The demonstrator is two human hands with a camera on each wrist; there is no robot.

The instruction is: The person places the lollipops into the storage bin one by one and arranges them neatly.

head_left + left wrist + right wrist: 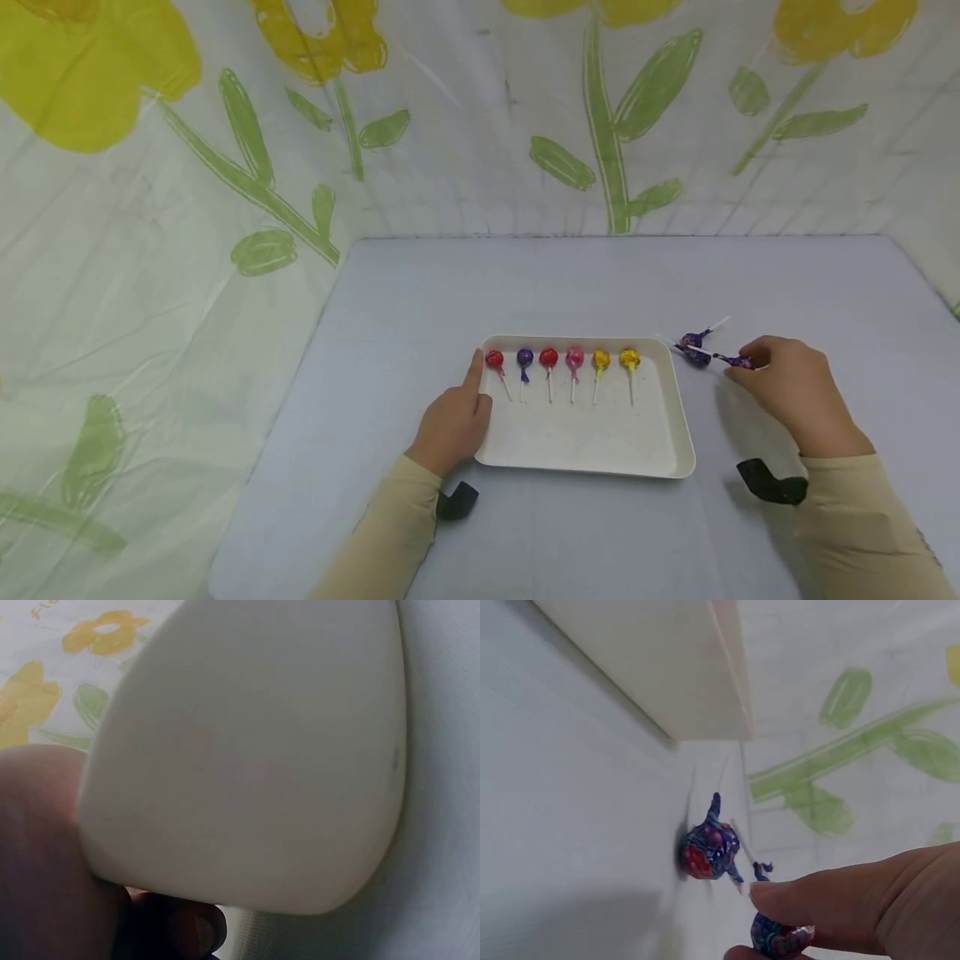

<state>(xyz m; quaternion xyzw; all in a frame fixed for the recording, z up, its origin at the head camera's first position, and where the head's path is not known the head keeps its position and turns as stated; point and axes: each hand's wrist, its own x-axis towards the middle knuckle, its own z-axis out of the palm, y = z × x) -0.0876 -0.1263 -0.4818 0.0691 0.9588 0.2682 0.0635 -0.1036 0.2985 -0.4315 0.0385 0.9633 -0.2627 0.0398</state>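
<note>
A white rectangular tray (585, 446) lies on the table with a row of lollipops along its far side: a red one (494, 359), a purple one (525, 357), another red, a pink one (575, 357) and two yellow ones. My left hand (453, 423) grips the tray's left edge, index finger stretched along the rim; in the left wrist view its fingertips (199, 930) lie against the outer wall. Right of the tray, my right hand (791, 392) pinches a dark purple wrapped lollipop (776, 937) between thumb and fingers. Other purple lollipops (711, 851) lie close beside it.
The table (420, 292) has a pale cover and ends at a hanging sheet (480, 150) painted with yellow flowers and green leaves. Dark wrist mounts (772, 483) sit beneath both wrists. The tray's raised rim (684, 417) separates its inside from the purple lollipops.
</note>
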